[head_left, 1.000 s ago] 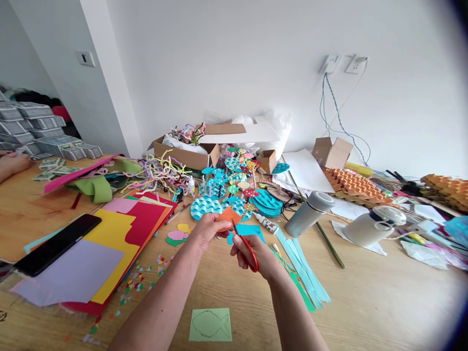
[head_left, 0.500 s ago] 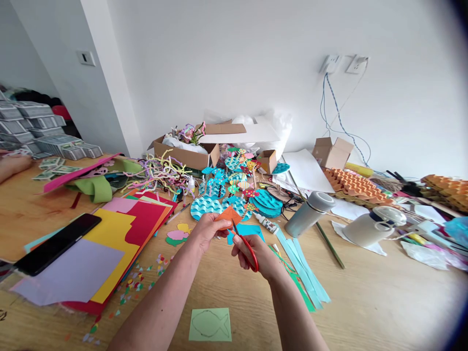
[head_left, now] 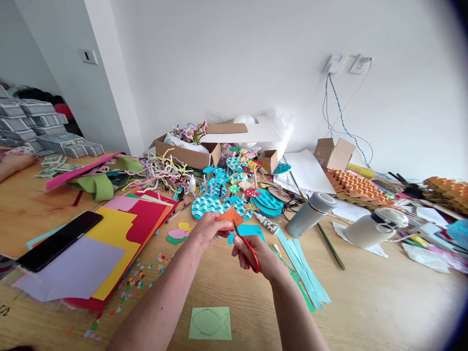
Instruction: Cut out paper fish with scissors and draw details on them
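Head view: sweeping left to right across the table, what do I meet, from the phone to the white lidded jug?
Black phone → paper cut-outs → left hand → red-handled scissors in the right hand → gray bottle → white lidded jug.

The wood-grained bench (head_left: pixel 175 312) carries a pale green card (head_left: pixel 210 324) with a drawn fish outline (head_left: pixel 205 323), coloured paper scraps (head_left: pixel 130 281) beside a fanned stack of bright sheets (head_left: pixel 149 219), light-blue strips (head_left: pixel 309 280), a grey flask (head_left: pixel 309 217), a green stick (head_left: pixel 331 246) and, further back, a tangle of fuzzy stems (head_left: pixel 171 170)
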Action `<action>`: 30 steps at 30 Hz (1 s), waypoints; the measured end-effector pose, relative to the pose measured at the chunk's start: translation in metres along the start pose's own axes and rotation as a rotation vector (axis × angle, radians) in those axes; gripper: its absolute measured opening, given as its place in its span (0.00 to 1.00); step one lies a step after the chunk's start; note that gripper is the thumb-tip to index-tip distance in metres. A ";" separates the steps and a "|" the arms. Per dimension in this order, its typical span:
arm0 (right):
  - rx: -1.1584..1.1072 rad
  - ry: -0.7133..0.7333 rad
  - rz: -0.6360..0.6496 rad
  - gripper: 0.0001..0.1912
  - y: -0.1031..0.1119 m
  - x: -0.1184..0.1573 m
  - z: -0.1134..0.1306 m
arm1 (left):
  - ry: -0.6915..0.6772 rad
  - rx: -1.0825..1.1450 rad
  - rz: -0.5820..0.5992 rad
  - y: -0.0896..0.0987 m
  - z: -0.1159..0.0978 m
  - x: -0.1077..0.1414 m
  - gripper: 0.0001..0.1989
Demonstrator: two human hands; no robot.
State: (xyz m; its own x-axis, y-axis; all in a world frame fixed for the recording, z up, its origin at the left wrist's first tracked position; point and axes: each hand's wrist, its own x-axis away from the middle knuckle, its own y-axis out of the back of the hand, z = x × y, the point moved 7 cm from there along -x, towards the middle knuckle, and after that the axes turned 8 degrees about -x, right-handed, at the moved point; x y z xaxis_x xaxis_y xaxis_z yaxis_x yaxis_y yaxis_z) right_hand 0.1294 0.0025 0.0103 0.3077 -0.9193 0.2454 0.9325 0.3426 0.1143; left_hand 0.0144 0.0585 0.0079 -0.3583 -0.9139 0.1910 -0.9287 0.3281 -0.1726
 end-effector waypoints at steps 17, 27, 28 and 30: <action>-0.026 0.031 0.039 0.29 -0.002 0.002 0.001 | -0.009 -0.018 0.020 0.000 -0.001 0.001 0.13; -0.013 0.063 0.065 0.28 -0.003 0.002 -0.001 | -0.024 -0.058 0.037 0.003 0.001 -0.001 0.11; -0.013 0.065 0.064 0.28 -0.003 0.002 -0.001 | -0.022 -0.058 0.037 0.003 0.001 -0.001 0.11; -0.013 0.067 0.061 0.28 -0.003 0.001 -0.001 | -0.018 -0.058 0.032 0.003 0.002 -0.001 0.11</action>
State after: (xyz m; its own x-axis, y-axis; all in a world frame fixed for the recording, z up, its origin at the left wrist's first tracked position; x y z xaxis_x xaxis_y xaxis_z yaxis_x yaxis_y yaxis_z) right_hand 0.1274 0.0003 0.0097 0.3758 -0.9077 0.1867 0.9137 0.3965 0.0885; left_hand 0.0120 0.0601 0.0056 -0.3871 -0.9064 0.1688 -0.9208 0.3705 -0.1218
